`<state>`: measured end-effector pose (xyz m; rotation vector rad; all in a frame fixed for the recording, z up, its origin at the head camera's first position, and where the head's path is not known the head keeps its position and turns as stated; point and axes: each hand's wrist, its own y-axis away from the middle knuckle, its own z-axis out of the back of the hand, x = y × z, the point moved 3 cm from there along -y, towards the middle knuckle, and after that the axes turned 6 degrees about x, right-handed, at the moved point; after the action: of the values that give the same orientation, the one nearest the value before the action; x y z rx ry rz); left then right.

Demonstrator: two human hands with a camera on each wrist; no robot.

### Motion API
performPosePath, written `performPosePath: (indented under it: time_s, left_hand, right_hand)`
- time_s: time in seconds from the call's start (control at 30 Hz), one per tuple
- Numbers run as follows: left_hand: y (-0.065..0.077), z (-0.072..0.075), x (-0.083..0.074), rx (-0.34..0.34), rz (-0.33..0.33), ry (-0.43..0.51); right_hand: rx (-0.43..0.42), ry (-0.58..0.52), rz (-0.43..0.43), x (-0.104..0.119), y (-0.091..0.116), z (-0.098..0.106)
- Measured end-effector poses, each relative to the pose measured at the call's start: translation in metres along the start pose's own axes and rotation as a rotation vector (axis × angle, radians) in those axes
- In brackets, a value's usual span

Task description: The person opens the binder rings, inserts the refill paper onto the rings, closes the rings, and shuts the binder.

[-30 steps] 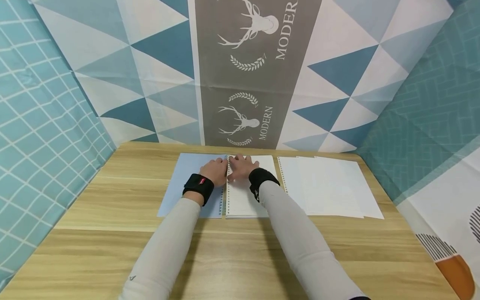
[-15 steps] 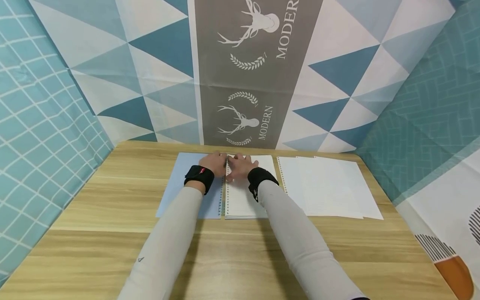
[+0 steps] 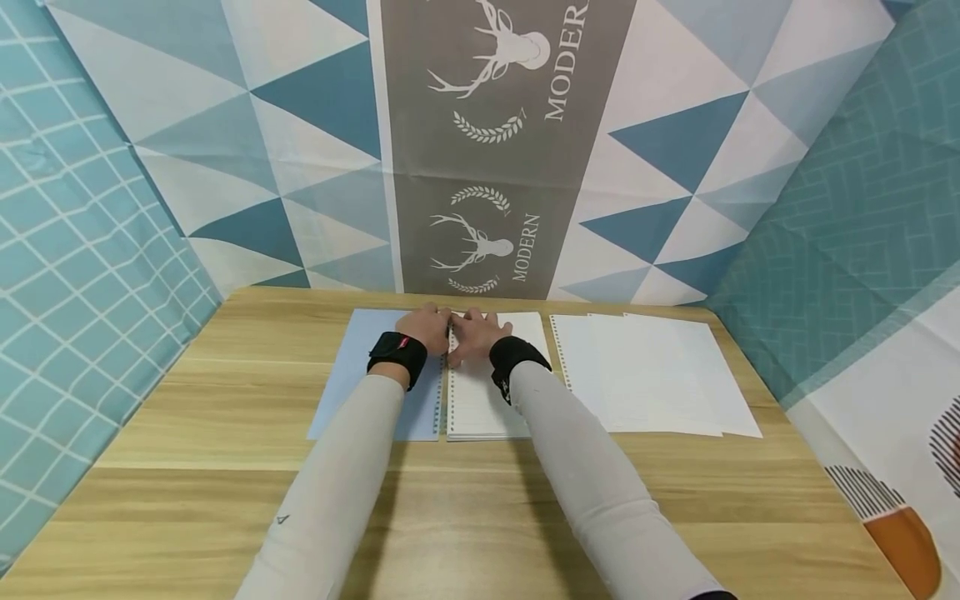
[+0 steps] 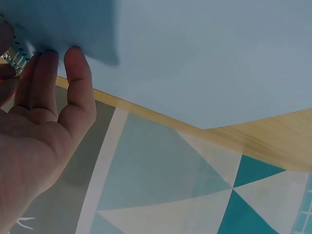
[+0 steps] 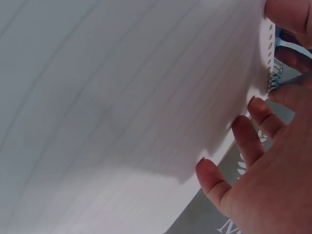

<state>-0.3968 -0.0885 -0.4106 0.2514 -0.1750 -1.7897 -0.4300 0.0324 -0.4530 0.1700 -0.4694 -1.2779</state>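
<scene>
A loose-leaf notebook lies open on the table, its blue cover [image 3: 347, 375] on the left and a stack of lined white pages [image 3: 487, 408] on the right. My left hand [image 3: 426, 330] is over the cover beside the wire rings [image 4: 18, 61]; some fingertips touch the cover, and its thumb and forefinger are partly cut off at the rings. On the pages rests my right hand [image 3: 477, 337], fingers spread near the top edge. Its thumb [image 5: 290, 17] touches the page's punched edge, and its forefinger is near the rings [image 5: 275, 75]. Both hands meet at the binding.
More loose punched sheets [image 3: 652, 375] lie overlapping to the right of the notebook. The wooden table [image 3: 465, 508] extends in front and to the left. Patterned cloth [image 3: 495, 150] hangs behind the table, with more cloth at both sides.
My left hand has slid slightly towards the far edge along the binding. The right hand stays nearly in place on the pages. The head view has shifted a little.
</scene>
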Motion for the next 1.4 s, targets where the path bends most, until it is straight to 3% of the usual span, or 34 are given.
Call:
performPosePath:
  time_s: [0.17, 0.33, 0.57, 1.03, 1.27, 1.4]
  left_hand:
    - [-0.003, -0.001, 0.001, 0.008, 0.002, -0.009]
    - [-0.005, -0.002, 0.001, 0.011, 0.002, -0.007]
    - [0.001, 0.000, 0.000, 0.021, 0.002, 0.008]
    - [-0.001, 0.002, 0.000, 0.008, 0.006, 0.024]
    - [-0.001, 0.000, 0.002, 0.005, -0.001, 0.021]
    - [-0.007, -0.005, 0.005, -0.010, -0.005, 0.017]
  right_hand:
    - [0.016, -0.010, -0.020, 0.003, 0.000, 0.003]
    - [0.027, -0.010, -0.036, -0.002, -0.014, 0.001]
    - [0.025, -0.014, -0.009, -0.005, -0.021, -0.002]
    - [-0.008, -0.015, 0.028, 0.017, 0.038, 0.022]
    - [-0.023, -0.050, -0.002, 0.006, 0.008, 0.007]
    - [-0.030, -0.057, 0.000, 0.007, 0.011, 0.006]
